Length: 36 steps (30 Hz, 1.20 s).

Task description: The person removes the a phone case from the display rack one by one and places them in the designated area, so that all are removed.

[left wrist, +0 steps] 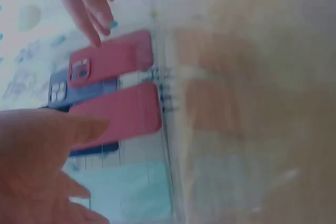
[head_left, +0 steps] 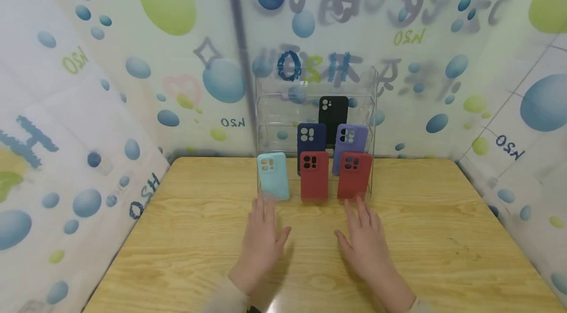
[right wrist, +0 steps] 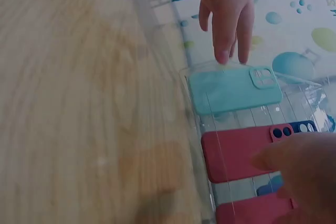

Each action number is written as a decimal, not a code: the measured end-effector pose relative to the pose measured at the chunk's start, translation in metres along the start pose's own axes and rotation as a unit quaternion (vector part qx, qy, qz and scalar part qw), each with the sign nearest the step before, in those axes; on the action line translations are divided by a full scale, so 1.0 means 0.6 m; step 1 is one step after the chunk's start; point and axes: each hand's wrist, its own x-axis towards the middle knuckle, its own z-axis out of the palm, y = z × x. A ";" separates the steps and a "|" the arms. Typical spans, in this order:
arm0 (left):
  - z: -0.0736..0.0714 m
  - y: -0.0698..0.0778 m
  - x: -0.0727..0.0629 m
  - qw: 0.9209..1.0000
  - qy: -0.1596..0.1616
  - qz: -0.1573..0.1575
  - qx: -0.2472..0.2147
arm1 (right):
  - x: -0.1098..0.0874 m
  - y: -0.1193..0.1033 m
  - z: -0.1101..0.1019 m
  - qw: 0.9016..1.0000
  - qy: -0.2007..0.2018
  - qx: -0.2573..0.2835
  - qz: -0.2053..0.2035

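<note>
My left hand (head_left: 260, 239) is spread with straight fingers, its fingertips right at the lower edge of the light blue phone case (head_left: 273, 175). My right hand (head_left: 366, 241) is likewise spread, fingertips at the bottom of the right red phone case (head_left: 354, 175). Between them another red phone case (head_left: 314, 175) stands in the front row. Behind are a navy case (head_left: 311, 136), a purple case (head_left: 352, 138) and, highest, a black case (head_left: 333, 113). All lean in a clear tiered rack (head_left: 374, 106). Neither hand holds anything.
The wooden table (head_left: 177, 234) runs back to a wall covering (head_left: 164, 81) printed with blue and green dots and lettering. Similar panels flank the table on both sides. The rack's upper tiers are transparent and rise above the black case.
</note>
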 end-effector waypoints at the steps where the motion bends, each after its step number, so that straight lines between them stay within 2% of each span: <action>1: -0.004 -0.006 0.007 1.000 0.012 -0.007 -0.009 | 0.005 0.004 -0.003 1.000 0.012 0.004 -0.003; 4: -0.017 -0.027 0.028 0.998 0.034 -0.035 -0.045 | 0.021 0.016 -0.013 0.999 0.047 0.018 -0.009; 6: -0.022 -0.042 0.043 0.996 0.036 -0.056 -0.063 | 0.032 0.023 -0.020 0.997 0.073 0.028 -0.017; 11: -0.025 -0.074 0.071 0.991 0.023 -0.090 -0.102 | 0.054 0.040 -0.031 0.990 0.126 0.029 -0.045; 14: -0.022 -0.085 0.082 0.987 0.014 -0.100 -0.127 | 0.065 0.049 -0.036 0.988 0.143 0.029 -0.056; 22: -0.011 -0.099 0.106 0.971 0.014 -0.104 -0.213 | 0.101 0.067 -0.057 0.983 0.169 0.036 -0.067; 27: -0.008 -0.102 0.112 0.963 0.016 -0.120 -0.243 | 0.124 0.081 -0.065 0.980 0.185 0.038 -0.064; 36: -0.002 -0.105 0.112 0.962 0.027 -0.123 -0.241 | 0.148 0.097 -0.074 0.977 0.196 0.044 -0.072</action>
